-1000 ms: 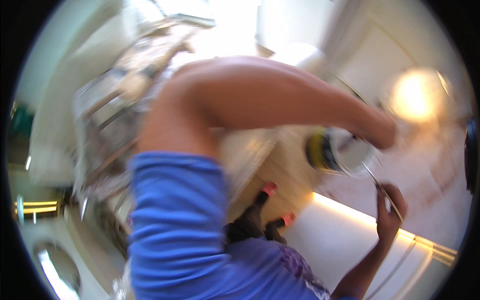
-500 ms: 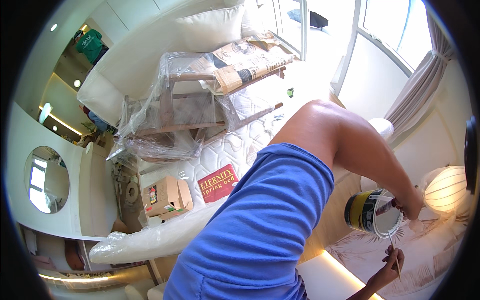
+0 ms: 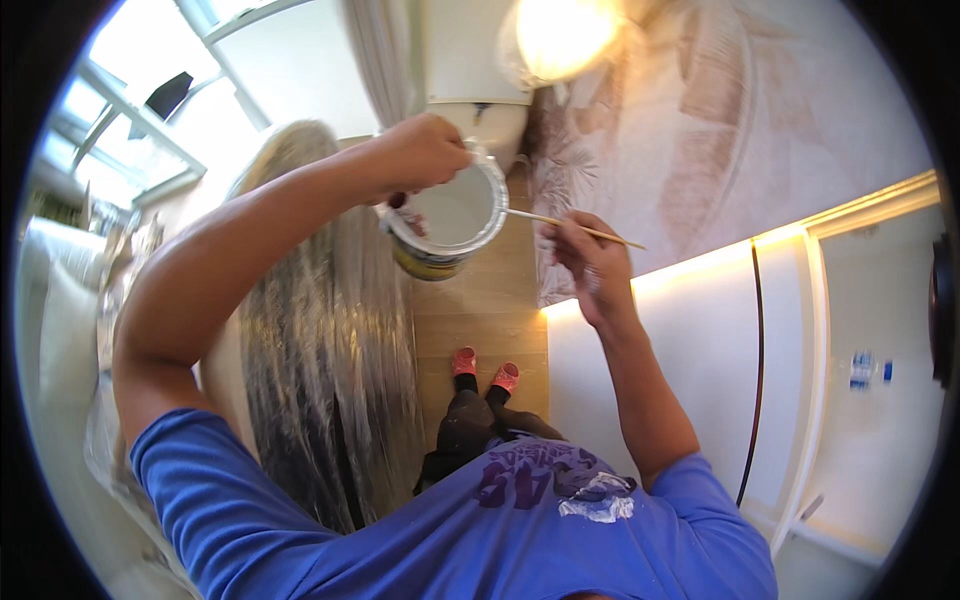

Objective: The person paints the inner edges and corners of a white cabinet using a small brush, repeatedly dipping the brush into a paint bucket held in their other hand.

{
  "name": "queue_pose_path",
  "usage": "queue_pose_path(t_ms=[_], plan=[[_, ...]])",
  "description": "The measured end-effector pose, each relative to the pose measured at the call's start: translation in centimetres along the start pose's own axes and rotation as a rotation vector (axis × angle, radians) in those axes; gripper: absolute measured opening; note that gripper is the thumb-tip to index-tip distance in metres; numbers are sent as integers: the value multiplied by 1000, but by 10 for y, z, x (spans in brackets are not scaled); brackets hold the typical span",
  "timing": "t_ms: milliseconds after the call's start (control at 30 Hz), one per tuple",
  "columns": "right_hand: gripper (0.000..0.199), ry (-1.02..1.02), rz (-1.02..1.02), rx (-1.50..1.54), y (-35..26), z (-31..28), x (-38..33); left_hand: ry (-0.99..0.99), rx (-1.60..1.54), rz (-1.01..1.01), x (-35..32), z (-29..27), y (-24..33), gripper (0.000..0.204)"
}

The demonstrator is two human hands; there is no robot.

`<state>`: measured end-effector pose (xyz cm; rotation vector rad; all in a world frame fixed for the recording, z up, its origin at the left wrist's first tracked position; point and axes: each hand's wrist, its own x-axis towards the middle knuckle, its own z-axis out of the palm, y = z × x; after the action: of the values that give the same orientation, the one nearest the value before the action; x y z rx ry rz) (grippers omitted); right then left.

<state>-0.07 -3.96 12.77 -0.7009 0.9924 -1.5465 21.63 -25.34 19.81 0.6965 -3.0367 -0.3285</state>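
A paint bucket [image 3: 490, 225] with a yellow and dark label hangs in front of me, its inside pale. My left hand [image 3: 425, 155] is closed at its upper rim and holds it up; whether the fingers grip the handle or the rim itself is hidden. A dark red item [image 3: 408, 212] shows inside the bucket against the near-left wall. In my right hand [image 3: 590, 255] is a thin paintbrush [image 3: 620, 241] with a light wooden handle, pinched in the fingers. Its whitish tip meets the bucket's right rim.
Plastic-wrapped furniture [image 3: 330, 330] stands close on my left. To the right are a lit white cabinet [image 3: 670, 360] and a wall with a palm pattern [image 3: 690, 150]. A glowing lamp [image 3: 565, 40] is ahead. Wood floor [image 3: 480, 320] lies under my red shoes [image 3: 506, 377].
My view has swung right, away from the bed and wrapped furniture, and the bucket is now in the upper middle. Both hands keep their holds on bucket and paintbrush.
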Motion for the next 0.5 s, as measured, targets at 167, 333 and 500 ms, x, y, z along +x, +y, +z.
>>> queue_pose_path(t_ms=[167, 333, 500], plan=[[16, -50, -104, -222, 14, 32, 20, -59, -783, -523, -11, -52, 25, 25], [14, 63, -171, -614, 5, -3, 5, -41, -772, -417, 3, -35, 27, 24], [15, 144, -251, -738, -44, -10, -38, 56, -906, -436, -18, -49, 26, 20]])
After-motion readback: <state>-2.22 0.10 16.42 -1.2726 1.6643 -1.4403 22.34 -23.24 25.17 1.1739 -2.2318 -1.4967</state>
